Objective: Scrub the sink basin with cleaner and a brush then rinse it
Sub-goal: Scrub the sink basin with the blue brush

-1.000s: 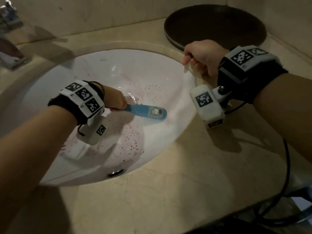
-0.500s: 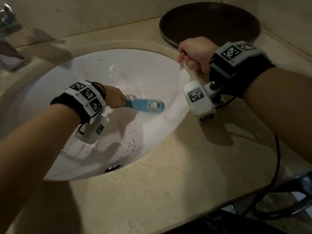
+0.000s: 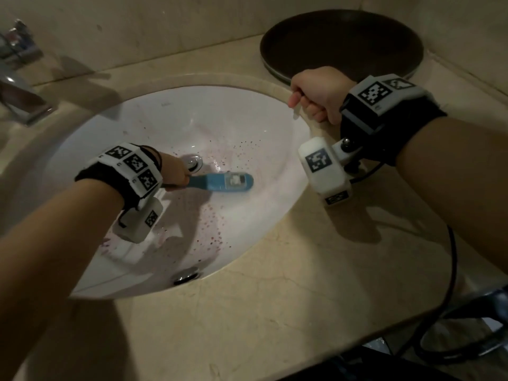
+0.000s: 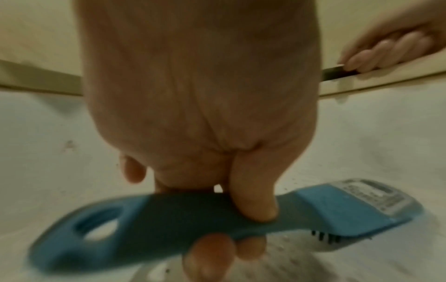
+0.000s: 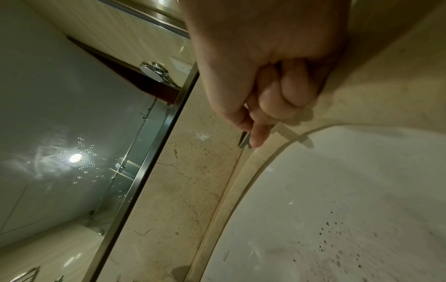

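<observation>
Scrub step in hand. Left hand grips the blue brush by its handle, thumb across the top, fingers curled under, as the left wrist view shows. Brush head lies low in the basin, just right of the drain plug, bristles down on the white bowl; whether they press hard can't be told.

Right hand sits at the far right rim of the sink, on the stone counter, fingers curled into a loose fist. It pinches something thin and pale or metallic between thumb and fingers; what it is can't be told. It is not scrubbing.

Basin is not clean: reddish-purple specks and a faint pink smear spread across the near slope and right of the drain. No foam or cleaner bottle visible, so cleaner use can't be judged. Tap stands far left, no water running. Dark round tray behind the right hand on the counter. Overflow hole at the near wall.

Judgement: early to mid scrub, rinse not begun. Next move likely calls for dragging the brush over the speckled near slope with firm downward pressure, keeping bristles flat on the curve, then working round the drain.
</observation>
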The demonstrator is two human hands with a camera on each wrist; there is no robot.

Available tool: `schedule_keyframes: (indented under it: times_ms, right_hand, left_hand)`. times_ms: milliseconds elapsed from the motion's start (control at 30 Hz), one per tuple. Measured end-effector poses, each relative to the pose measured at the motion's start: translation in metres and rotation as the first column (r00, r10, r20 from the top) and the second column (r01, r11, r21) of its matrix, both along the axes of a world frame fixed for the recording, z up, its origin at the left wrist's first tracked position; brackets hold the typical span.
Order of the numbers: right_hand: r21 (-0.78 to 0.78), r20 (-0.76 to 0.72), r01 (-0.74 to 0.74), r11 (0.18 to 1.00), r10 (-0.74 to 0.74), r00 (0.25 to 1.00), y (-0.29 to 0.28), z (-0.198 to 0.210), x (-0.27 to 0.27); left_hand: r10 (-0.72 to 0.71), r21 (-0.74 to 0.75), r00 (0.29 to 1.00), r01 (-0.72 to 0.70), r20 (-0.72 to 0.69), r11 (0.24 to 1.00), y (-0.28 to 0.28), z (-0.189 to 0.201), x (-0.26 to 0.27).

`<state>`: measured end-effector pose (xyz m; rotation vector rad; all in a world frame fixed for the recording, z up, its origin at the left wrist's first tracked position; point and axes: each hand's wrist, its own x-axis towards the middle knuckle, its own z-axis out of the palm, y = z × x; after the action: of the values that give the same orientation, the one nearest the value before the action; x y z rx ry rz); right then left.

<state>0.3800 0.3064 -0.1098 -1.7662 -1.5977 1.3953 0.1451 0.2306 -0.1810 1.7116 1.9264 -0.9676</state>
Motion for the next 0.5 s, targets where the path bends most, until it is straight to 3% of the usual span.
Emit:
schedule_keyframes:
  times_ms: [100, 300, 433, 500]
  right_hand:
    - [-0.003, 0.009, -0.020, 1.000, 0.020, 1.000, 0.000, 0.000, 0.001]
    - [-0.013, 0.014, -0.049, 0.999, 0.049, 0.999, 0.002, 0.001, 0.003]
    - [-0.058, -0.107, -0.111, 0.992, 0.104, 0.989, 0.006, -0.002, 0.008]
    - [-0.017, -0.077, -0.096, 0.995, 0.095, 0.993, 0.006, -0.003, 0.009]
  left_hand:
    - [-0.008, -0.151, 0.999, 0.003, -0.034, 0.989, -0.004, -0.001, 0.003]
    - [0.079, 0.040, 0.996, -0.077, -0.039, 0.996, -0.003, -0.001, -0.013]
    - [0.056, -0.121, 0.996, -0.064, -0.073, 0.991, -0.004, -0.002, -0.008]
    - [0.015, -0.200, 0.996, -0.032, -0.086, 0.979, -0.008, -0.003, -0.004]
